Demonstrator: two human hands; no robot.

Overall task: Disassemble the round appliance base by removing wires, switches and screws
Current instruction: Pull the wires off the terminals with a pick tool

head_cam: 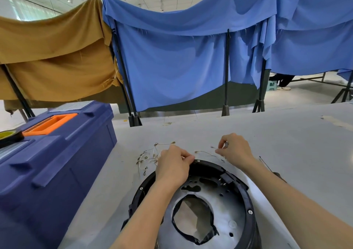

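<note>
The round appliance base (pixel 238 208), a black ring around a silver plate with a large taped centre hole, lies on the white table in front of me. Screws (pixel 250 212) sit in its rim. My left hand (pixel 172 163) pinches a thin pale wire (pixel 205 152) at the base's far rim. My right hand (pixel 236 149) pinches the other end of that wire, beyond the base. A tangle of loose wires with metal terminals (pixel 150 156) lies on the table left of my left hand.
A large blue toolbox (pixel 57 153) with an orange handle stands at the left, a yellow-and-black object on its lid. A thin dark tool (pixel 266 163) lies right of my right forearm. Blue and tan cloth screens hang behind the table's far edge.
</note>
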